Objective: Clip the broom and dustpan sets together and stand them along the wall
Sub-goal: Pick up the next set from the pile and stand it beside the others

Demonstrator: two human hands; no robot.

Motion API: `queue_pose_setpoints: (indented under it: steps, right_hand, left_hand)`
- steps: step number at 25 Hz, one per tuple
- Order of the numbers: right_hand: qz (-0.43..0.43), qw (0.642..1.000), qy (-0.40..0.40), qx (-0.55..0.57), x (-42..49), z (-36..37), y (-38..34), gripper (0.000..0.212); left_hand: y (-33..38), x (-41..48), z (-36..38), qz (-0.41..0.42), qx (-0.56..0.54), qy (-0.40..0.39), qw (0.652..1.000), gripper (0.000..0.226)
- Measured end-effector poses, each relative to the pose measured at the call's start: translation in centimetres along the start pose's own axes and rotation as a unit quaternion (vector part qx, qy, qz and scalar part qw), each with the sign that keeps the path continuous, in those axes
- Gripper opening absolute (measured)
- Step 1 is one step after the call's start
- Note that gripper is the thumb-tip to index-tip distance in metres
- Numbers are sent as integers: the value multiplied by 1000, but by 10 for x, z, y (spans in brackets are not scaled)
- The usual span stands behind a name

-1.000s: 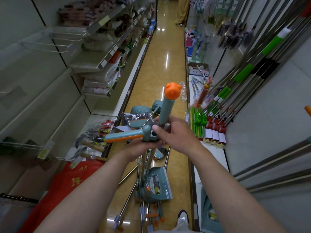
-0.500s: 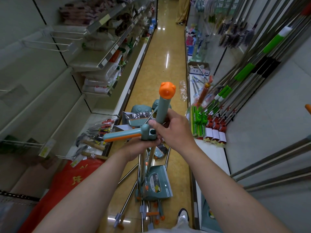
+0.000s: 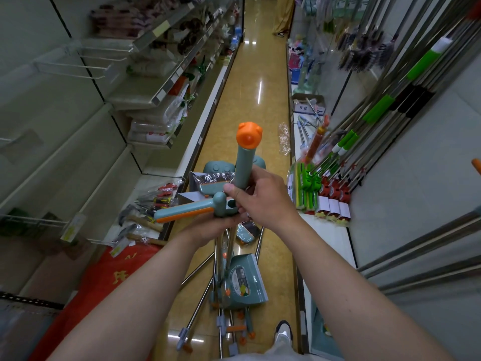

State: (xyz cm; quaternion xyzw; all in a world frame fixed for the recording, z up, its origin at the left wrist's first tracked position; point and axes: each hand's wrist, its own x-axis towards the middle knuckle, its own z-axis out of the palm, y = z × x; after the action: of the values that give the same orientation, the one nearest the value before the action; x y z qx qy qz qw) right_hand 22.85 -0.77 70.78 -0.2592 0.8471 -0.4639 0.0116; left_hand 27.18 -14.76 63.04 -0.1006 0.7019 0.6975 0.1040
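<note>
Right fingers [image 3: 256,174]: we see them wrapped round the lower part of the upright handle [image 3: 244,165], with the thumb pressed on its near side in a firm grasp.
Right hand [image 3: 263,198]: at the centre of the frame, just above the left hand and touching it.
Left hand [image 3: 208,227]: just below centre. We read its fingers as curled round the top of the poles [image 3: 229,246], under the sideways handle [image 3: 182,212]; the fingertips are hidden.
Upright handle: teal, topped by an orange cap [image 3: 249,135], leaning slightly right and pointing toward the upper centre.
Sideways handle: teal with an orange strip. It juts left from a teal collar beside the right thumb.
Poles: metal, side by side, running from the hands down to the lower centre.
Dustpan [image 3: 246,282]: teal, at the foot of the poles in the lower centre, on the floor [image 3: 260,74].
Loose parts [image 3: 221,324]: more poles and teal and orange pieces lying on the floor near the bottom edge, left of a shoe [image 3: 283,332].
Shelves [image 3: 156,100]: along the left side. We note hammers [image 3: 140,220] on the lowest ledge at middle left.
Mops [image 3: 377,113]: long green-gripped poles leaning against the wall [image 3: 416,191] at upper right.
</note>
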Motion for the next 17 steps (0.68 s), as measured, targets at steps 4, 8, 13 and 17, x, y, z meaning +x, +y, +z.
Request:
queue_pose_setpoints:
  steps: [4, 8, 13, 17]
  right_hand:
    - [-7, 999, -43, -17, 1, -5, -8, 20]
    - [-1, 1000, -17, -13, -1, -1, -10, 23]
    - [-10, 999, 53, 7, -4, 6, -1, 25]
    - [-11, 998, 64, 13, 5, 4, 3, 27]
  left_hand:
    - [-4, 0, 5, -9, -33, 49, 998, 16]
    - [2, -3, 13, -11, -45, 64, 997, 28]
    - [4, -3, 19, -20, -16, 97, 995, 48]
    - [7, 1, 31, -12, -27, 143, 989, 17]
